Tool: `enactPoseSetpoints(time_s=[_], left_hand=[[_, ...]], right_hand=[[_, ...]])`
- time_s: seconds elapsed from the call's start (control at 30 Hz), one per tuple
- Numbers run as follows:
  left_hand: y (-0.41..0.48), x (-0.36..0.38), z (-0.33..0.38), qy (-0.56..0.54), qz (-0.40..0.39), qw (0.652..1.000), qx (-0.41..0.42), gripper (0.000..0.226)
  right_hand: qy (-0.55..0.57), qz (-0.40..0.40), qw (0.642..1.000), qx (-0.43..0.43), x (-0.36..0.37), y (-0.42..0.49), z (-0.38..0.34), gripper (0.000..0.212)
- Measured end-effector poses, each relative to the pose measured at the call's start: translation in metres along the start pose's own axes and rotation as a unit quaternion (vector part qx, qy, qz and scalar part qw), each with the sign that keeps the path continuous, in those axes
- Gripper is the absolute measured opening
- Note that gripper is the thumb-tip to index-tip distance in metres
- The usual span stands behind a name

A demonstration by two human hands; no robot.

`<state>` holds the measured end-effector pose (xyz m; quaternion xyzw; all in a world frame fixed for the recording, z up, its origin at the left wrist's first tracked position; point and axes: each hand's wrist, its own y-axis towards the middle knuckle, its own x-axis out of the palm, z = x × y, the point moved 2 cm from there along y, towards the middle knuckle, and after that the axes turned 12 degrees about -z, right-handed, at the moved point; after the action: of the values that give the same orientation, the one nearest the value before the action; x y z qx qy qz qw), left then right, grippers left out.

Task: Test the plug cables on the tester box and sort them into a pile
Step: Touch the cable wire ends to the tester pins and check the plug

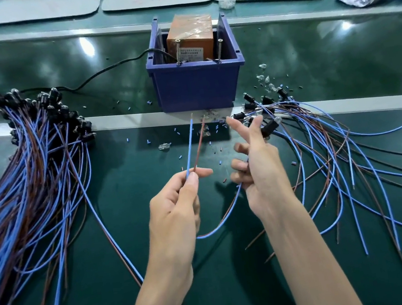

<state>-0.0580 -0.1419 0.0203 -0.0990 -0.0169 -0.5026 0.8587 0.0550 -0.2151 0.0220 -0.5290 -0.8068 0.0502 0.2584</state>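
So this is the testing step, about to make contact. One cable (221,225) is up off the desk (135,279), looped between both hands. The left hand (174,208) has a pinching grip, thumb against forefinger, on its blue and brown ends (194,140), which fan out and point up at the tester box (189,36). They're well short of it. The right hand (259,167) has its lower fingers curled round the other stretch of the cable with the forefinger sticking out. The black plug (269,125) sits just behind that hand, and I can't tell whether it's actually gripped.

My guess at the next move is to lift both ends over the front wall of the blue bin (195,87) the box sits in and touch one to each of the two screws (178,51). The ends need to stay spread so they don't short.

The big pile (39,160) on the left looks like the sorted one, and the loose bunch (324,149) on the right looks untested. Little sleeve scraps and bulbs (266,82) litter the desk near the bin. Only the bin's wall is really in the way.
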Motion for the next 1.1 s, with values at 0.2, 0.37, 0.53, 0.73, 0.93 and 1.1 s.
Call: enactPoseSetpoints(time_s=[0.2,0.37,0.53,0.73,0.93,1.1], left_hand=[[0.013,0.008,0.003,-0.039,0.009,0.999,-0.004,0.029],[0.028,0.011,0.002,-0.009,0.058,0.998,-0.007,0.019],[0.042,0.013,0.005,-0.015,0.096,0.995,0.006,0.014],[0.052,0.025,0.006,-0.035,0.151,0.988,0.018,0.015],[0.068,0.024,0.014,0.002,0.169,0.984,0.057,0.016],[0.098,0.001,0.029,0.052,0.173,0.981,0.069,0.019]], right_hand=[[-0.086,-0.112,0.99,-0.022,0.008,-0.006,-0.001,0.026],[-0.114,-0.176,0.977,-0.027,0.02,-0.01,0.005,0.017],[-0.051,-0.174,0.983,-0.006,0.031,-0.008,0.003,0.01],[-0.049,-0.126,0.991,-0.021,0.039,0.002,0.001,0.019],[0.003,-0.053,0.995,-0.083,0.039,0.016,-0.012,0.022],[0.008,0.001,0.992,-0.128,0.023,0.043,-0.03,0.016]])
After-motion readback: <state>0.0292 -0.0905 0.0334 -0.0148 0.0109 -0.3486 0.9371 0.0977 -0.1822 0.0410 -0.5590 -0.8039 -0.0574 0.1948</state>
